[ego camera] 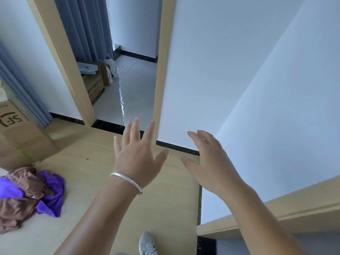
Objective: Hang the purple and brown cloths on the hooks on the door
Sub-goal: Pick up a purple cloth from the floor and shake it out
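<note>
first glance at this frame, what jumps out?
Two bare, open hands reach forward mid-frame, holding nothing: the left hand, with a silver bangle on its wrist, and the right hand. At lower left, the purple cloth and brown cloth lie crumpled together in one heap on the pale wood surface. Behind, an open doorway shows a tiled floor; no hooks are in view.
</note>
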Tool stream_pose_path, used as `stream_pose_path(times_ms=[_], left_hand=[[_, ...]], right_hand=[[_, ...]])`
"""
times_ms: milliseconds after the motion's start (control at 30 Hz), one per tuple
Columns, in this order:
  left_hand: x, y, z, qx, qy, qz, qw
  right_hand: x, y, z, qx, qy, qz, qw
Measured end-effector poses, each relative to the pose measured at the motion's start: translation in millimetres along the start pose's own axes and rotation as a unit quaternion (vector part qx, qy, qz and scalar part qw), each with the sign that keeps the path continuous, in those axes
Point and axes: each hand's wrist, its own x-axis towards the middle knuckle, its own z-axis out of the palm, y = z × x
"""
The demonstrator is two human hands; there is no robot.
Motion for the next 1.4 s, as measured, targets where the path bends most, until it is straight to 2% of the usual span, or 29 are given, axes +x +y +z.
stream_pose_path(times_ms=[167, 300, 567, 733, 1000, 1200, 1400], left_hand=[[53.1, -40.3, -18.1, 0.008, 0.022, -0.052, 0.998], [68.5, -84.6, -33.7, 0.009, 0.04, -0.126, 0.991], [97.0, -178.1, -50.0, 0.017, 0.102, -0.294, 0.95], [123.2, -234.2, -68.4, 0.046, 0.138, -0.404, 0.903], [133.9, -302.3, -106.7, 0.078, 0.175, -0.572, 0.798], [108.5, -333.1, -110.0, 0.061, 0.186, -0.66, 0.725], [85.3, -396.1, -107.0, 0.042, 0.171, -0.7, 0.692]], right_hand=[[84.0, -32.3, 11.0, 0.001, -0.01, -0.06, 0.998], [137.5, -67.4, 29.9, 0.007, -0.045, -0.12, 0.992], [245.0, -161.3, 92.7, 0.027, -0.144, -0.261, 0.954], [320.6, -231.2, 129.5, 0.043, -0.19, -0.359, 0.913], [399.7, -341.0, 184.9, 0.044, -0.275, -0.501, 0.819], [410.1, -398.9, 230.5, 0.032, -0.334, -0.548, 0.766], [402.0, -466.5, 288.5, 0.003, -0.371, -0.571, 0.732]])
